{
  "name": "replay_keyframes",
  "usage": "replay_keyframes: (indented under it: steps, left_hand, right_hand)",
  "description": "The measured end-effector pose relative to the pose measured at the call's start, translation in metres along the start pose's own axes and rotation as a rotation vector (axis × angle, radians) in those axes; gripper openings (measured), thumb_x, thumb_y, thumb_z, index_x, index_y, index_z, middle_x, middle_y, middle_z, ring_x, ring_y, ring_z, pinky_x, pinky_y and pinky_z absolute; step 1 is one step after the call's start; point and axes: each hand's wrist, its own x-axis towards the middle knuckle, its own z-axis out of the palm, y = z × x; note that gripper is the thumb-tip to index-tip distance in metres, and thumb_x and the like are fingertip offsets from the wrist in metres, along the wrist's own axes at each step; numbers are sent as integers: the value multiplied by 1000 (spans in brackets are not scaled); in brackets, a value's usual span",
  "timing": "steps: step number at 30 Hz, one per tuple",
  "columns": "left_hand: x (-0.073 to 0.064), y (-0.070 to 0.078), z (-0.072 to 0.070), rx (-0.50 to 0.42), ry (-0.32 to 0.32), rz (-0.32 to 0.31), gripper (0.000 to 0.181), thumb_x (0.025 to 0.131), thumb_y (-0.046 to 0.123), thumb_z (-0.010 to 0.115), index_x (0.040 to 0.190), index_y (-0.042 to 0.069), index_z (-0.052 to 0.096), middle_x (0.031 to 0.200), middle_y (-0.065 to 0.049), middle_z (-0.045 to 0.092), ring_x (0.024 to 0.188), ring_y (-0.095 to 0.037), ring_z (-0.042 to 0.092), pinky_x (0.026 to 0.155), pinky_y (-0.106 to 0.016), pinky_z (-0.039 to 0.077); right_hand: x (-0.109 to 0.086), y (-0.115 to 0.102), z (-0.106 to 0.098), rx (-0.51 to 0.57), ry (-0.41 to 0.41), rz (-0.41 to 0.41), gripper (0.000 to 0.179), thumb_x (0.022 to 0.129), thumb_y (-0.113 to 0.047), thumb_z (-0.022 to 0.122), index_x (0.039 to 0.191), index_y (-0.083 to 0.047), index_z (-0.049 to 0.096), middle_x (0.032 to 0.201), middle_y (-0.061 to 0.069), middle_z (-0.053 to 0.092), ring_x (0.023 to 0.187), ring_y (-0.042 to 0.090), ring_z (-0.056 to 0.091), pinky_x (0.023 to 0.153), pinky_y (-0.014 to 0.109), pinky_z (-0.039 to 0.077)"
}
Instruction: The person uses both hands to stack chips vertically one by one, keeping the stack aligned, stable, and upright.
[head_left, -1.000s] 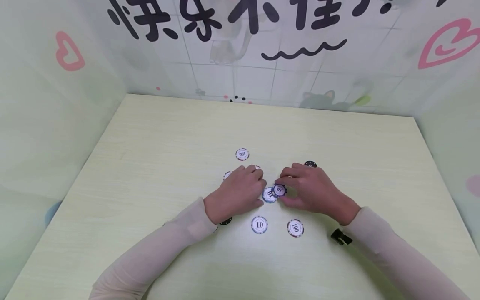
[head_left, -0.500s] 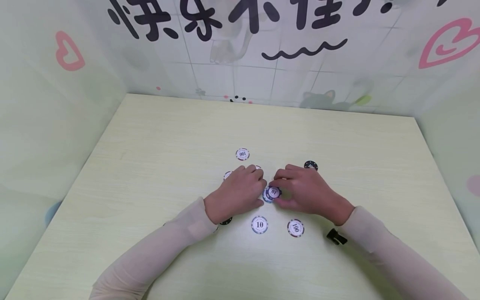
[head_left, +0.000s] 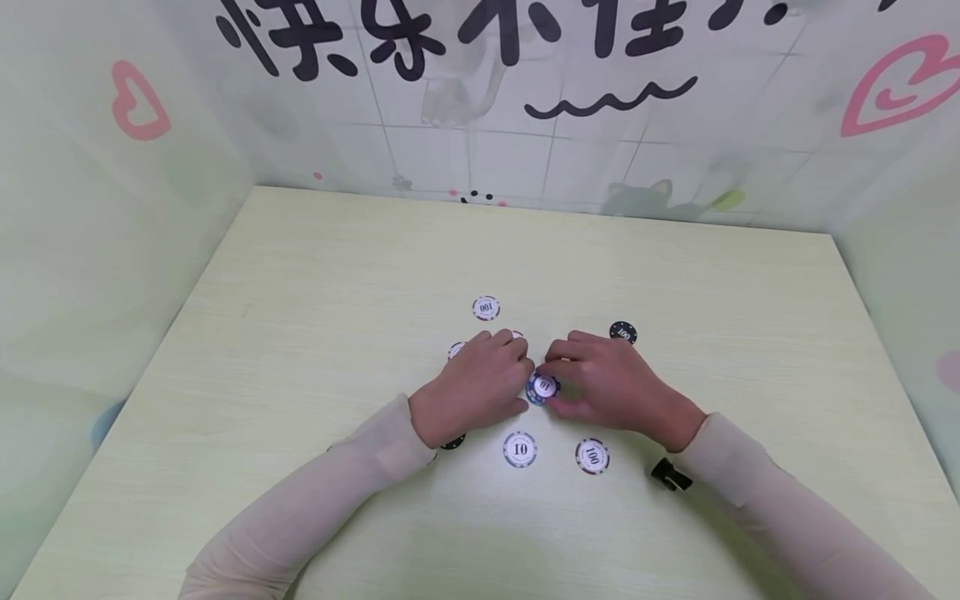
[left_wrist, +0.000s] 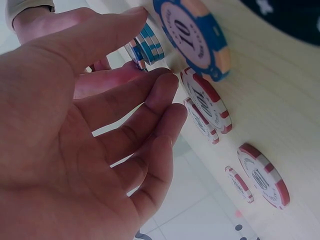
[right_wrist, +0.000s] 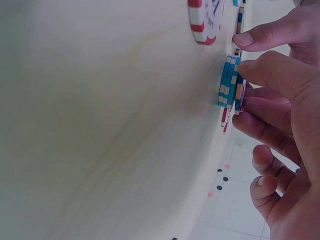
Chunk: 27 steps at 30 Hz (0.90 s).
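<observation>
My right hand (head_left: 611,383) pinches a dark blue poker chip (head_left: 545,386) between thumb and fingers. In the right wrist view that chip sits on a short stack of light blue poker chips (right_wrist: 228,82), its edge nearly lined up with theirs. My left hand (head_left: 472,390) rests just left of the stack with its fingers loosely bent. The left wrist view shows its thumb and fingers apart, with nothing between them. A blue chip marked 10 (left_wrist: 192,40) and a red-edged chip marked 100 (left_wrist: 206,100) lie on the table close to that hand.
Single chips lie around the hands: a 10 chip (head_left: 520,449), a 100 chip (head_left: 592,457), another 100 chip (head_left: 486,307) and a black chip (head_left: 622,332). A second black chip (head_left: 453,442) is partly under the left forearm. A patterned cloth wall (head_left: 480,150) encloses the table (head_left: 360,275).
My right hand has moved a little left, bringing the dark blue chip from overlapping the stack's right side to squarely over it. The left hand has stayed in place.
</observation>
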Motion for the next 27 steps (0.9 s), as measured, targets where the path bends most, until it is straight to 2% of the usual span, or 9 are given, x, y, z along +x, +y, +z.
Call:
replay_keyframes:
  steps: [17, 27]
  left_hand:
    - [-1, -1, 1, 13, 30, 12, 35, 94, 39, 88, 110, 8, 83, 99, -3, 68, 88, -21, 57, 75, -32, 49]
    - [0, 0, 0, -1, 17, 6, 37, 94, 40, 88, 112, 8, 83, 100, -3, 68, 88, -20, 57, 74, -31, 48]
  right_hand:
    - [0, -1, 2, 19, 8, 0, 24, 85, -24, 91, 106, -11, 86, 101, -4, 74, 82, 13, 63, 57, 25, 49]
    - [-3, 2, 1, 15, 15, 6, 35, 84, -31, 93, 111, -10, 85, 105, 0, 73, 87, 15, 68, 63, 29, 55]
